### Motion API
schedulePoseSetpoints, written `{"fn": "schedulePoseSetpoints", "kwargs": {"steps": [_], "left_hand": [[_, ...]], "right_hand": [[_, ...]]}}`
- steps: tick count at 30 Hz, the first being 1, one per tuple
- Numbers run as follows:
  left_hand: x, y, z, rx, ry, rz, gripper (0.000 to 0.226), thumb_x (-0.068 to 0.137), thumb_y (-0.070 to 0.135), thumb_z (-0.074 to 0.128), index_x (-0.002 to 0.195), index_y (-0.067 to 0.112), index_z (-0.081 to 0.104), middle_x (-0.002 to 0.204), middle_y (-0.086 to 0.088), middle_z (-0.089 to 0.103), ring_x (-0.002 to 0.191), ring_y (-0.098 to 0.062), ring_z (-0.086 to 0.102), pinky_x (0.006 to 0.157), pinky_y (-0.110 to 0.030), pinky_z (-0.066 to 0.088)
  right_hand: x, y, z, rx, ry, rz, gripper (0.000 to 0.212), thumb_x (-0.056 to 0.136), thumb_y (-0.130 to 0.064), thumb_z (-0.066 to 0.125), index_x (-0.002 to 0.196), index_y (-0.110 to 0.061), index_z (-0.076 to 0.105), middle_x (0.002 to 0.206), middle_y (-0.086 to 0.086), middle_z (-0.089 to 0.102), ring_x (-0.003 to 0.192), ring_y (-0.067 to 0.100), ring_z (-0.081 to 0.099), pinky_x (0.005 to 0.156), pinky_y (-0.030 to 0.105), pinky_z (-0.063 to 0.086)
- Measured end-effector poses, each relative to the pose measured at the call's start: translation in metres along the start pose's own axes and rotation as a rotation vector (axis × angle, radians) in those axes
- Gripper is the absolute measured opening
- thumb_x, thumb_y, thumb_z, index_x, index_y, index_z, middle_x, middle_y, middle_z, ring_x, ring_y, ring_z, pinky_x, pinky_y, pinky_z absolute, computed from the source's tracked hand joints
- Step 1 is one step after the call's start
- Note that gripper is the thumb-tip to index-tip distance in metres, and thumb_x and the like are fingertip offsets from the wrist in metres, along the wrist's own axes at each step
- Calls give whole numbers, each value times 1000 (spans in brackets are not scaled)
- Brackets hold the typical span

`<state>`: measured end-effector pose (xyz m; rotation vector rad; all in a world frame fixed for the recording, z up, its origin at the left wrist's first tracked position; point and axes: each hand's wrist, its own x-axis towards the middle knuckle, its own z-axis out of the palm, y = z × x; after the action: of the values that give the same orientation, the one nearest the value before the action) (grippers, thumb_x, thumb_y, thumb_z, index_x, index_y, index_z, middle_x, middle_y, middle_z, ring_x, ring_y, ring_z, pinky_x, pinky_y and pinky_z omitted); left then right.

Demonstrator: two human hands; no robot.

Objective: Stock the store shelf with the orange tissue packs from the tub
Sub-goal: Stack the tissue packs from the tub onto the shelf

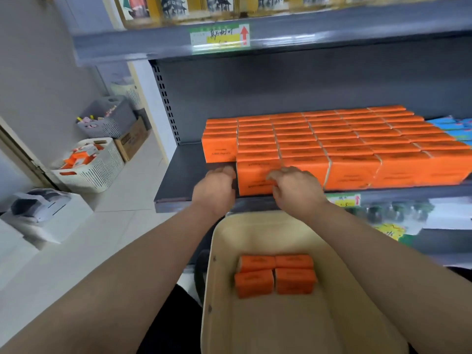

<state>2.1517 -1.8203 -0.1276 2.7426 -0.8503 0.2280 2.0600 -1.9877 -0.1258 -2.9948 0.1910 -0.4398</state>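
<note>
Both hands meet at the front-left orange pack [255,175] on the grey shelf [178,175], beside the full rows of the same packs. The left hand [214,190] sits against the pack's left end, its fingers tucked out of sight, so I cannot tell their grip. The right hand [296,190] curls its fingers onto the pack's front face. Below, the beige tub [268,328] holds 4 orange packs [275,274] in a 2-by-2 block.

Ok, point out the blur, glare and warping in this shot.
Head view: glare washes the price label; the boxes on the top shelf are smeared by blur; the wide-angle lens bows the shelf edge; print on the orange packs is unreadable.
</note>
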Motion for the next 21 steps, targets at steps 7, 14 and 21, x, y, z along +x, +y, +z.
{"fn": "schedulePoseSetpoints", "kwargs": {"steps": [7, 14, 21], "left_hand": [[-57, 31, 65, -5, -174, 5, 33, 88, 15, 54, 121, 18, 50, 123, -2, 56, 112, -23, 53, 85, -36, 47], [-106, 42, 130, 65, -487, -2, 37, 91, 14, 48, 128, 14, 42, 126, -9, 52, 116, -28, 52, 90, -40, 44], [-149, 25, 175, 211, -668, 36, 36, 96, 7, 33, 131, 13, 40, 128, -11, 51, 117, -28, 52, 92, -38, 43]], "right_hand": [[-75, 22, 35, -31, -195, 56, 34, 95, -23, 45, 128, -27, 53, 127, -3, 57, 115, 19, 53, 92, 35, 42], [-129, 52, 100, -14, -508, 135, 31, 92, -20, 46, 120, -25, 57, 118, 4, 63, 107, 26, 61, 82, 33, 49], [-148, 62, 154, 23, -652, 199, 32, 91, -13, 42, 119, -20, 56, 125, 5, 58, 116, 25, 56, 90, 36, 49]]}}
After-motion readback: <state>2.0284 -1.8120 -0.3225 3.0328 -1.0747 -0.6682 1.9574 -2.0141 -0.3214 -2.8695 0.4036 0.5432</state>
